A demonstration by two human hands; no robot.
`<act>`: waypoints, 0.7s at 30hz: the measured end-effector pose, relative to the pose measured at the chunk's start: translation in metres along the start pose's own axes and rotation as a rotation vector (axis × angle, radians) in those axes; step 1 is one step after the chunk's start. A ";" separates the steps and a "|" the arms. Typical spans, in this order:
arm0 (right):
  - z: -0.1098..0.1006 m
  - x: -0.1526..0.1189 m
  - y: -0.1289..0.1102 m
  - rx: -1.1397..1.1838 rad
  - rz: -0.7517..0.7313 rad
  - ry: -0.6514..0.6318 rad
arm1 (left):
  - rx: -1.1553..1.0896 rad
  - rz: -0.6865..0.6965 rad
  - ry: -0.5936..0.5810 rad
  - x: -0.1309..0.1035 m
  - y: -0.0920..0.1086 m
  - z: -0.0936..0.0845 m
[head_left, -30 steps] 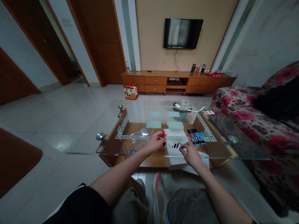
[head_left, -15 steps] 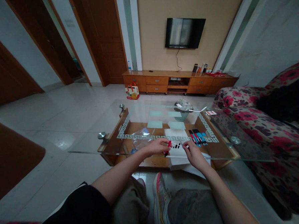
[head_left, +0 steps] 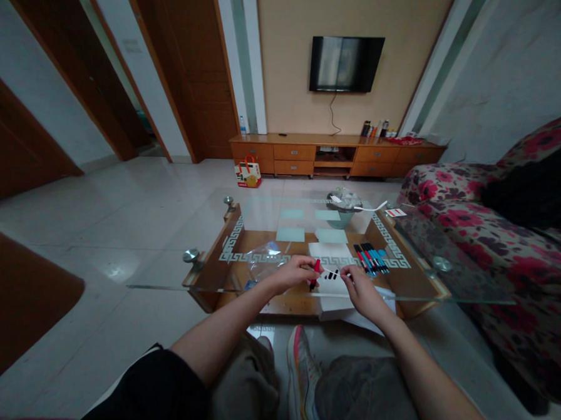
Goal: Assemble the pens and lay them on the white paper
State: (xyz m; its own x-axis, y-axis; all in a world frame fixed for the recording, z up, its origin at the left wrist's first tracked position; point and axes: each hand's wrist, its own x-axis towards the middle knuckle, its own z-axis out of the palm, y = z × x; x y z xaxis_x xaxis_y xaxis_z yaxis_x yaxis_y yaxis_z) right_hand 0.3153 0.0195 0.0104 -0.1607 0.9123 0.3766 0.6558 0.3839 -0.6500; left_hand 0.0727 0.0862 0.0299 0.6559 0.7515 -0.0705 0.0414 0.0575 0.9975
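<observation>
Over the near part of the glass table [head_left: 262, 220], my left hand [head_left: 299, 273] is closed on a red and black pen [head_left: 316, 273] held fairly upright. My right hand [head_left: 354, 281] is pinched on a thin white stick [head_left: 331, 270] that reaches across toward the pen. Whether the stick touches the pen is too small to tell. Several small black pieces [head_left: 331, 275] lie between the hands above a white surface. A row of red and blue pens [head_left: 370, 259] lies right of my right hand. Left of my left hand is a clear plastic bag [head_left: 264, 259].
A basket [head_left: 341, 220] with crumpled plastic shows near the table's far edge, beside a small red and white card [head_left: 395, 212]. Round metal supports [head_left: 191, 255] mark the table's corners. A flowered sofa [head_left: 509, 261] stands at the right, a low cabinet [head_left: 294, 151] beyond.
The red pen in my left hand has become more upright and moved slightly. My right hand has shifted a little left, and the white stick between the hands shows more clearly.
</observation>
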 end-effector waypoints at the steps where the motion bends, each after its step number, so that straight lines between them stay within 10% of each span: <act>1: 0.000 0.000 0.000 0.034 0.019 0.007 | 0.000 -0.005 0.004 0.000 0.000 -0.001; 12: 0.006 0.005 -0.013 0.991 0.530 0.138 | -0.182 -0.051 0.007 -0.001 0.015 0.008; 21: 0.004 0.007 -0.019 1.053 0.515 0.277 | -0.070 -0.036 -0.121 -0.008 0.027 0.022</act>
State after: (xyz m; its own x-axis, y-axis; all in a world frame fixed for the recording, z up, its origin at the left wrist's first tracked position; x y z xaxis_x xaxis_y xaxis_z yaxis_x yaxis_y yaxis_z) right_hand 0.2988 0.0192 0.0229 0.1914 0.9807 -0.0402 -0.3479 0.0295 -0.9371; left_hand 0.0848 0.0671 0.0579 0.7412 0.6636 -0.1010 0.0169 0.1320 0.9911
